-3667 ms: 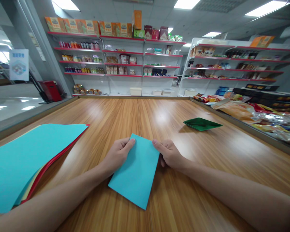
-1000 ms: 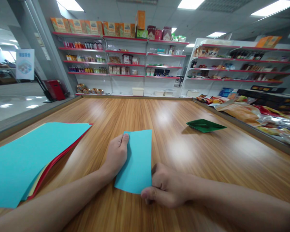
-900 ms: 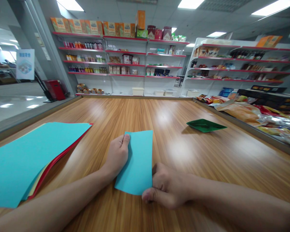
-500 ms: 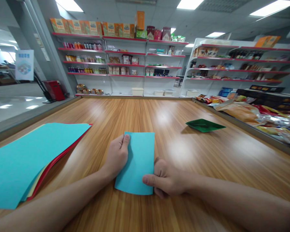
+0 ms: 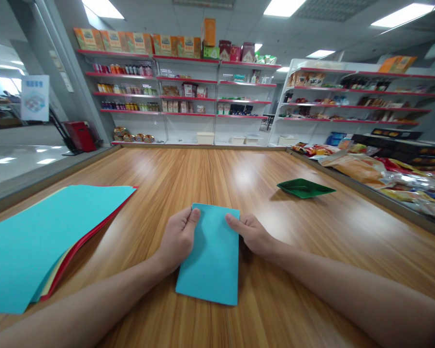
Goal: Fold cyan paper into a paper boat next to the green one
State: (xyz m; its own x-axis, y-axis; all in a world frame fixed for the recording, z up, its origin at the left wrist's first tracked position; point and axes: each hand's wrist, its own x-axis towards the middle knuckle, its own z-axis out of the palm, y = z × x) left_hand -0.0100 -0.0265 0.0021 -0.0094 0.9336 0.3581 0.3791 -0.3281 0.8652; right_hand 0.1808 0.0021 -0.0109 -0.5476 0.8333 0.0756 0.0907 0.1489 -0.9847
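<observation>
A light-blue piece of paper (image 5: 212, 261), rectangular and seemingly folded, is held upright to slightly tilted just above the wooden table. My left hand (image 5: 179, 237) pinches its upper left edge, thumb on the near face. At the upper right corner, my right hand (image 5: 255, 234) grips it the same way, the thumb in front and the fingers behind. The fingertips at the back of the paper are hidden. Beyond my right hand lies a folded dark-green paper shape (image 5: 305, 188), pointed at both ends.
To the left lies a stack of coloured sheets (image 5: 61, 227), blue on top with cream and red below. Packaged snacks (image 5: 362, 166) fill the area past the table's right rim (image 5: 366, 198). Stocked shelves (image 5: 188, 79) stand behind the wooden table (image 5: 159, 169).
My right hand has moved up from the paper's lower right edge to its upper right corner. The paper has shifted slightly right and toward me; the left hand keeps its grip.
</observation>
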